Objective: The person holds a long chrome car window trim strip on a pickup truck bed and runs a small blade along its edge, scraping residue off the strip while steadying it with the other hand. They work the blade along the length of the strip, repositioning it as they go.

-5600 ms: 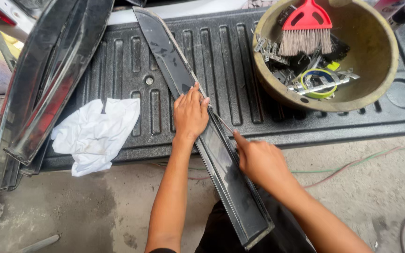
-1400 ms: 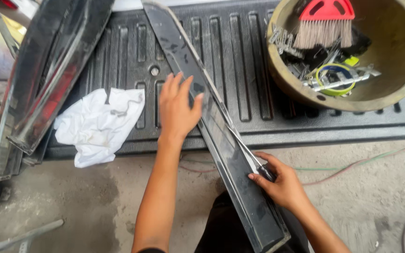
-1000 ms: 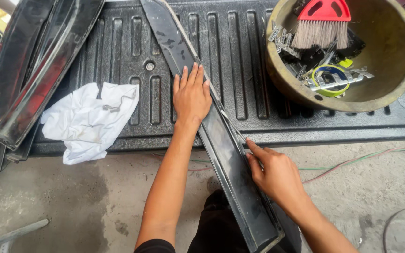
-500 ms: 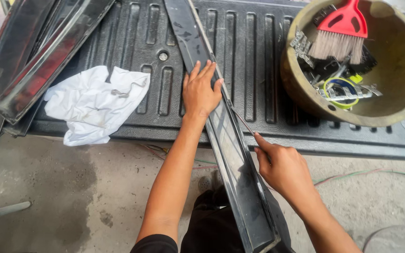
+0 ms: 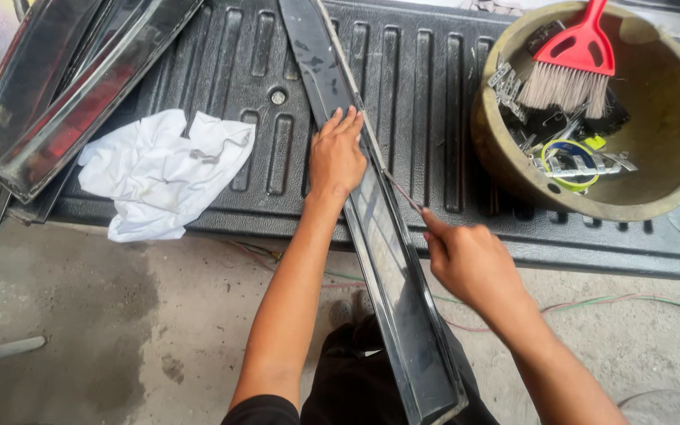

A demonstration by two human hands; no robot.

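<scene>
In the head view, the long dark trim strip [image 5: 387, 260] ran from the far edge of the ribbed black liner [image 5: 450, 102] down past its near edge toward the person's lap. The left hand [image 5: 338, 157] lay flat and unclenched on the strip, as half a second before. The right hand [image 5: 470, 260] had shifted slightly outward and was pinched, apparently on a thin strand [image 5: 401, 193] lifted off the strip's right edge. The white rag [image 5: 167, 173] lay near the liner's near-left edge, the round basin [image 5: 670, 181] with the red brush [image 5: 572, 63] at the right.
</scene>
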